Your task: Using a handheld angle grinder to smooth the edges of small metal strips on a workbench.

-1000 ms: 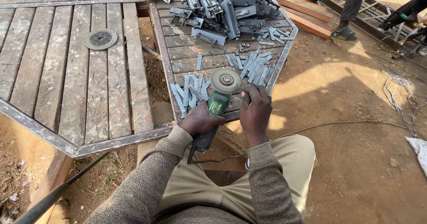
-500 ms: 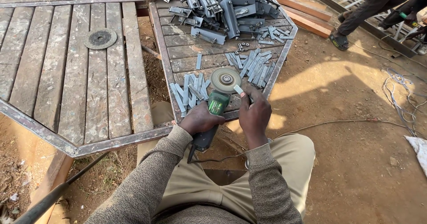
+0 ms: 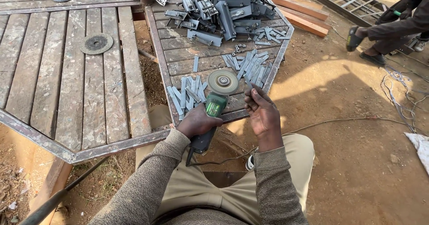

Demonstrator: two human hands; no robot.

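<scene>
Seen from the head camera: a seated person grips a green angle grinder (image 3: 210, 117) in the left hand (image 3: 196, 123), fingers wrapped tight around its body, the grey grinding disc (image 3: 222, 82) facing up over the near edge of a weathered wooden platform (image 3: 111, 95). The right hand (image 3: 262, 113) hovers just beside the disc, fingers loosely curled around a small flat metal strip (image 3: 248, 81) pinched at the fingertips, its end close to the disc's rim; contact cannot be told.

Just left of the disc, a loose heap of short grey metal strips (image 3: 185, 95) lies near the platform's steel-framed front edge. A second spread of strips (image 3: 248, 64) fans toward the angled right edge, and behind it rises a pile of grey metal brackets (image 3: 223, 6). A spare cutting disc (image 3: 97, 43) lies flat on the left planks, well apart from the hands. A narrow gap of bare earth splits the two plank sections.

To the right, open sandy ground (image 3: 357, 153) gives free room, crossed by a thin cable (image 3: 339, 120). At the upper right another person (image 3: 393, 28) crouches, well clear.
</scene>
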